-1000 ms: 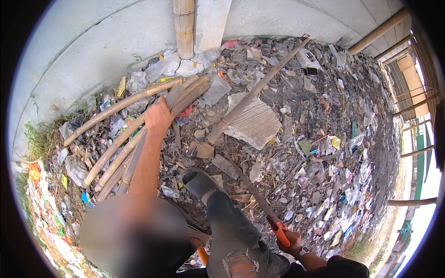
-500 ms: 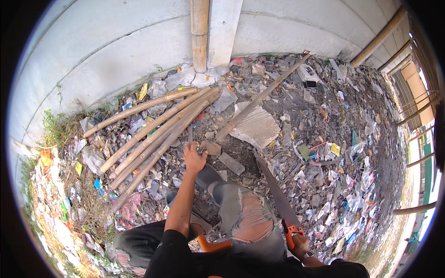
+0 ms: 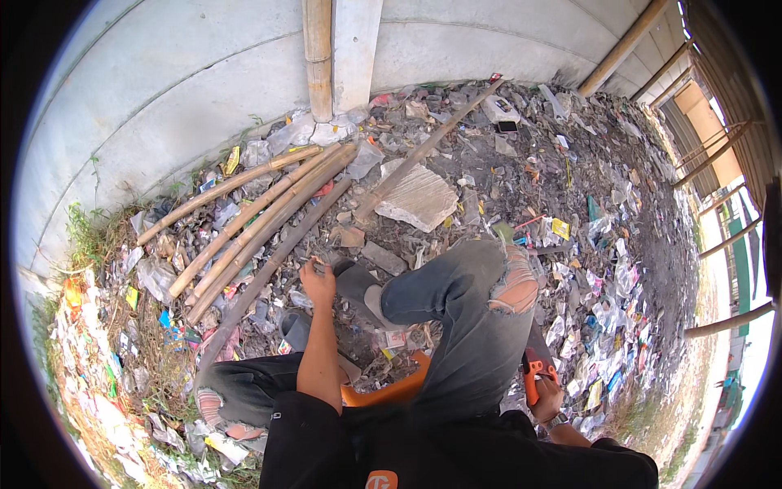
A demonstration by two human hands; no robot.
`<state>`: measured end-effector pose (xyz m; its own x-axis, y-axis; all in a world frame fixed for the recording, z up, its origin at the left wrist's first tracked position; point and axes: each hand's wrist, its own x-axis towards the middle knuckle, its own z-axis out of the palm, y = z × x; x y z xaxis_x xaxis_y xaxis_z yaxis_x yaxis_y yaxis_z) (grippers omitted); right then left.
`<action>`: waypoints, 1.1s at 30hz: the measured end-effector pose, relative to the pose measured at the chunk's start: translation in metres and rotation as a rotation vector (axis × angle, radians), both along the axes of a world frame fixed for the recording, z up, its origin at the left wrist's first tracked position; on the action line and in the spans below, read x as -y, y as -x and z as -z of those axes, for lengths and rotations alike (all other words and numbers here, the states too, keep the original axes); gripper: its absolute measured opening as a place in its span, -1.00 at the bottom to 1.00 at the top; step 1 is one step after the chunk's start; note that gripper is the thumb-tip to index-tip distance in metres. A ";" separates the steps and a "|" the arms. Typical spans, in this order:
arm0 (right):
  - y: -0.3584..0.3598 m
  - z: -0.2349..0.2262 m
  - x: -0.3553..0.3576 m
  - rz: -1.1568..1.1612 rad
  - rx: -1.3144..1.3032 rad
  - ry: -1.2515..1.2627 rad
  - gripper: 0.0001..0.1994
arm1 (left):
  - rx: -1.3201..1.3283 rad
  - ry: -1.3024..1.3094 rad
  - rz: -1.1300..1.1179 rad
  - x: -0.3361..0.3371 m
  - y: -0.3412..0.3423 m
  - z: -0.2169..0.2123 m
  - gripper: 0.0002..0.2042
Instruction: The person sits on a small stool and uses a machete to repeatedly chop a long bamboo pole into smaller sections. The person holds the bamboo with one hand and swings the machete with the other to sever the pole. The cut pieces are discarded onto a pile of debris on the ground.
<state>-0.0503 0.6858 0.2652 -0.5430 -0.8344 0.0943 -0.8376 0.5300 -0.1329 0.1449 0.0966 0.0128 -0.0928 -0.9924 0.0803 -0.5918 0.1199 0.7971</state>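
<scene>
My right hand (image 3: 547, 399) is wrapped round the orange handle of a handsaw (image 3: 538, 368). My raised right knee hides most of its dark blade. My left hand (image 3: 318, 281) hovers over the litter beside my boot, fingers loosely bent and apart, with nothing seen in them. Just left of it lies a dark, weathered bamboo pole (image 3: 273, 277), slanting toward my left knee. Beyond that pole, several tan bamboo poles (image 3: 261, 222) lie fanned out, their far ends together. A longer thin pole (image 3: 419, 152) rests across the edge of a broken concrete slab (image 3: 419, 201).
A reddish brick piece (image 3: 348, 236) and a grey block (image 3: 383, 258) lie near my boot (image 3: 358, 287). Plastic litter covers the ground. A concrete wall (image 3: 204, 73) with an upright bamboo post (image 3: 318, 61) stands ahead. A phone (image 3: 507, 126) lies at the far right. Something orange (image 3: 387, 394) is beneath me.
My right leg has swung right and now covers most of the saw blade. My left hand's fingers have curled from a spread pose. The dark pole lies farther apart from the others.
</scene>
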 end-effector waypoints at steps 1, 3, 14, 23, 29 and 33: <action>0.009 0.001 -0.007 0.039 -0.026 -0.013 -0.80 | -0.050 0.039 0.012 0.010 0.014 -0.013 -0.53; 0.033 0.012 -0.015 0.145 -0.008 -0.051 -0.83 | -0.165 0.147 0.021 0.031 0.042 -0.038 -0.56; 0.258 0.158 0.175 0.180 0.570 -0.483 -0.49 | -0.117 0.104 0.393 0.048 0.179 -0.056 -0.59; 0.551 0.261 0.443 0.444 0.377 0.260 -0.50 | 0.145 0.184 0.773 0.070 0.473 0.024 -0.51; 0.693 0.289 0.527 0.605 0.335 0.322 -0.29 | 0.441 0.185 0.637 0.079 0.515 0.055 -0.53; 0.810 0.314 0.575 0.865 0.337 0.469 -0.19 | 0.533 0.100 0.613 0.079 0.518 0.056 -0.52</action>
